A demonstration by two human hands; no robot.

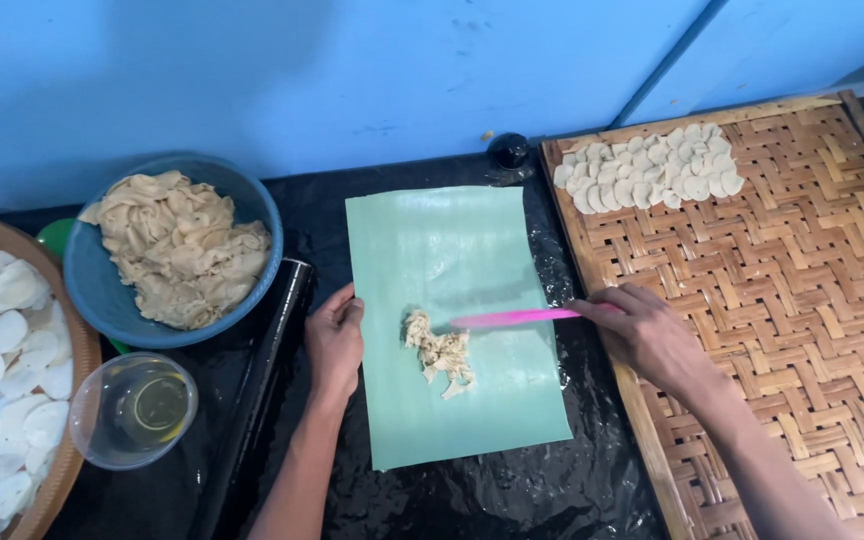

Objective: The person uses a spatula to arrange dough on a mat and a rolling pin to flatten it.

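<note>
A pale green sheet [452, 260] lies flat on the black-covered table. A small clump of beige dough scraps [440, 354] sits on its lower middle. My right hand [647, 335] grips a pink flat tool [512, 318], whose blade points left toward the dough clump. My left hand [336, 340] rests palm down on the sheet's left edge, holding nothing, fingers slightly apart.
A blue bowl [112, 300] heaped with beige dough pieces stands at left. A clear cup [132, 410] of yellowish liquid sits below it, beside a round tray [72, 350] of white discs. A black roller [262, 370] lies left of the sheet. The woven bamboo tray [782, 290] at right holds several pale discs [647, 172].
</note>
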